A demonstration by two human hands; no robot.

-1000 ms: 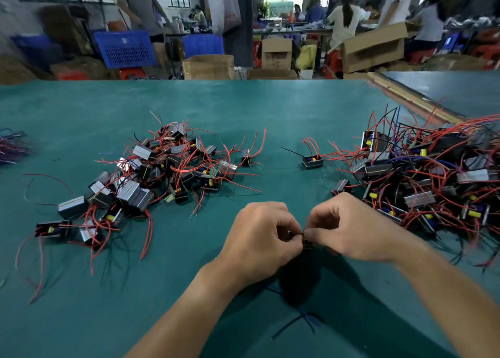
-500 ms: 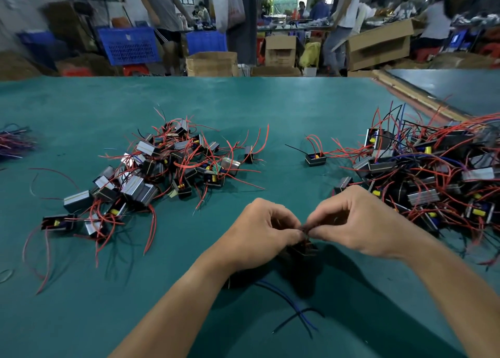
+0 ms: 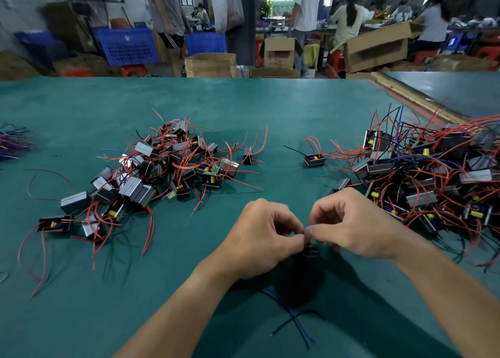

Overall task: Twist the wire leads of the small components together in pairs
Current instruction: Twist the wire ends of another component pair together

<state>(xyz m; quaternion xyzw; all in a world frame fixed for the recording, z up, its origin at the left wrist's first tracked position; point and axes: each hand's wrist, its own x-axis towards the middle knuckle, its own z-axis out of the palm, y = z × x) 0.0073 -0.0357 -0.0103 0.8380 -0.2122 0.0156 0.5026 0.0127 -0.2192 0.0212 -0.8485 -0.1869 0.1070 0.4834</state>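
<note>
green table (image 3: pixel 243 108) – left pile (image 3: pixel 151 173), right pile (image 3: pixel 433 173); boxes (image 3: pixel 211 65), crate (image 3: pixel 127 46) behind; left hand (image 3: pixel 259 238), right hand (image 3: pixel 351 227) pinch component (image 3: pixel 311 252) leads

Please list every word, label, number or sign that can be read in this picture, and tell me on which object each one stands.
No text can be read in this picture.
The blue crate has a small white mark on its front, too blurred to read.
The cardboard boxes show no print that I can make out.
On the small components, any markings are too small to read.
</note>
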